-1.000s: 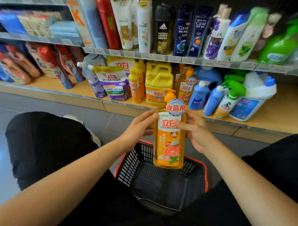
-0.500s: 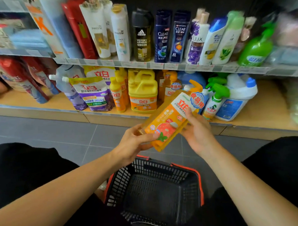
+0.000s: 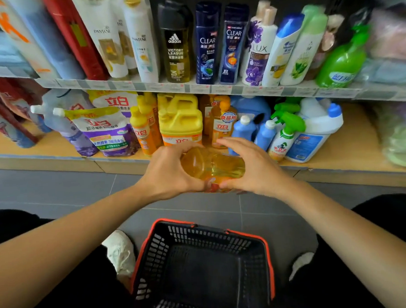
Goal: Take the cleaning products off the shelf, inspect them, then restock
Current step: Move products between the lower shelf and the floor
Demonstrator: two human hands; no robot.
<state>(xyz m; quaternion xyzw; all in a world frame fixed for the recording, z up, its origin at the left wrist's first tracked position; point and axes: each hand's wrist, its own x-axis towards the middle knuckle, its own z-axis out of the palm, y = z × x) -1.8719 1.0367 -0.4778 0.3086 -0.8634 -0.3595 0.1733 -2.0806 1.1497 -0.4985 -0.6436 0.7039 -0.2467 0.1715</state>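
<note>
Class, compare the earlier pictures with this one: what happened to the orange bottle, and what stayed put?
The orange bottle, upright with its label facing the camera, was tipped over and now lies sideways, label turned away. The left hand and right hand kept hold. The basket and shelf stock stayed put.

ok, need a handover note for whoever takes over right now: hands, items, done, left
Left hand: grips the orange detergent bottle at its left end.
Right hand: grips its right end.
Bottle: sideways, in front of the lower shelf, over the floor beyond the basket.
Done: bottle off shelf, inspection under way.
Left: restock it by the matching bottle, then remaining products.
</note>
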